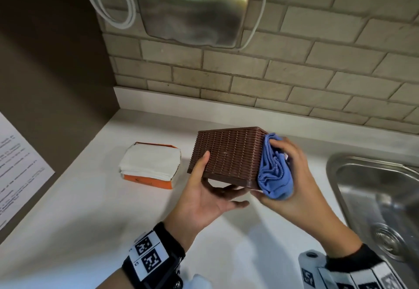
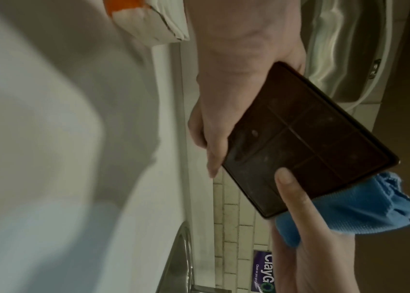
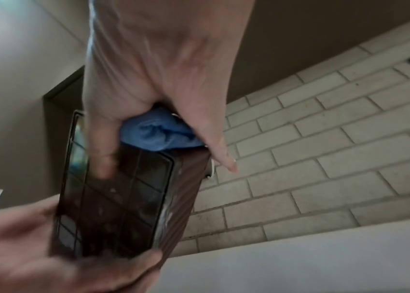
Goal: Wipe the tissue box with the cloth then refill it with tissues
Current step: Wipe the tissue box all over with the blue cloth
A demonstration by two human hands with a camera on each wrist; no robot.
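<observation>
A brown woven tissue box (image 1: 229,155) is lifted above the white counter, tilted, its flat underside (image 2: 306,138) facing down. My left hand (image 1: 210,189) grips it at its left end, thumb on the woven side and fingers curled beneath. A bunched blue cloth (image 1: 273,171) is pressed against the box's right end by my right hand (image 1: 292,175), whose thumb (image 2: 291,198) reaches onto the underside. In the right wrist view the cloth (image 3: 156,132) sits between thumb and fingers against the box (image 3: 113,198). An orange pack of white tissues (image 1: 149,164) lies on the counter left of the box.
A steel sink (image 1: 374,198) is set into the counter (image 1: 90,220) at the right. A steel hand dryer (image 1: 192,10) with a looped white cable hangs on the tiled wall behind. A printed sheet (image 1: 18,164) is stuck to the brown side wall on the left.
</observation>
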